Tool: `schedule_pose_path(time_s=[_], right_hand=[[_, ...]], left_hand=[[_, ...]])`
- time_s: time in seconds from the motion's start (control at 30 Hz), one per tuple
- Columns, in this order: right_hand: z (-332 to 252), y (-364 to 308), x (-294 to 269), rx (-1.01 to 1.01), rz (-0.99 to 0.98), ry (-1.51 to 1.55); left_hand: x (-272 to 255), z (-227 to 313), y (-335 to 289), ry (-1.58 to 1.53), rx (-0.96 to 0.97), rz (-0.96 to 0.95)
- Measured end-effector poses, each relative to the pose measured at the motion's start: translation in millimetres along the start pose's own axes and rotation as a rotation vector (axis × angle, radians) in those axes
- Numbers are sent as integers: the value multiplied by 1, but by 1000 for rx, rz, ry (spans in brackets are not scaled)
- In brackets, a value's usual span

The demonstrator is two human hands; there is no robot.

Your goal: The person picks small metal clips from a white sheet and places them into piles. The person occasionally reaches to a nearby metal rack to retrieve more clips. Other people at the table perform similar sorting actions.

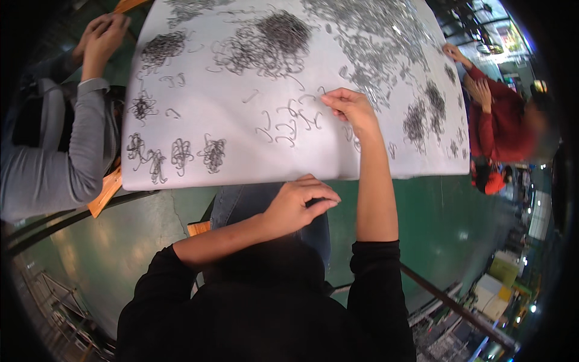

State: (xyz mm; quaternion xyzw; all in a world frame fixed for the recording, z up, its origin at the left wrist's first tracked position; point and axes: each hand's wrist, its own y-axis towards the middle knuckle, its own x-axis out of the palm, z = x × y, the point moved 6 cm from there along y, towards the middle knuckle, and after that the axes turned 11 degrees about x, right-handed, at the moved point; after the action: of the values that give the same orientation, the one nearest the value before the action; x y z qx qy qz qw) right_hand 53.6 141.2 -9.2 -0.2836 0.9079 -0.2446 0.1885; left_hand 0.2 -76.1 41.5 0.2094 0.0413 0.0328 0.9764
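Observation:
My right hand (353, 110) reaches over the white table sheet (235, 163). Its thumb and index finger are pinched at a small dark curved wire hook (321, 90). Several similar loose wire hooks (286, 128) lie in a loose group to the left of that hand. At the near table edge, my left hand (300, 204) is curled, thumb and fingertips close together. Whatever it may hold is too small to make out. Farther away lies a big tangled pile of dark hooks (283, 33), with a broad spread of grey metal pieces (377, 36) to its right.
Small hook heaps (213, 152) line the table's left side, and more clusters (415, 120) lie at the right. A person in a grey sleeve (87, 139) sits at the left. Another person in a red sleeve (487, 127) works at the right edge. Below is a green floor (434, 223).

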Motion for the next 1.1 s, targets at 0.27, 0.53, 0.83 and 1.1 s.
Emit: schedule_pose_path(time_s=[0.27, 0.53, 0.83, 1.1], right_hand=[[72, -69, -103, 110, 259, -373], [-6, -9, -67, -355, 353, -459], [-45, 18, 76, -541, 201, -999], [-52, 32, 33, -312, 252, -794]], left_hand=[[8, -7, 1, -1, -69, -80], [11, -5, 3, 3, -66, -100], [9, -2, -1, -33, -33, -94], [9, -4, -4, -80, -14, -96]])
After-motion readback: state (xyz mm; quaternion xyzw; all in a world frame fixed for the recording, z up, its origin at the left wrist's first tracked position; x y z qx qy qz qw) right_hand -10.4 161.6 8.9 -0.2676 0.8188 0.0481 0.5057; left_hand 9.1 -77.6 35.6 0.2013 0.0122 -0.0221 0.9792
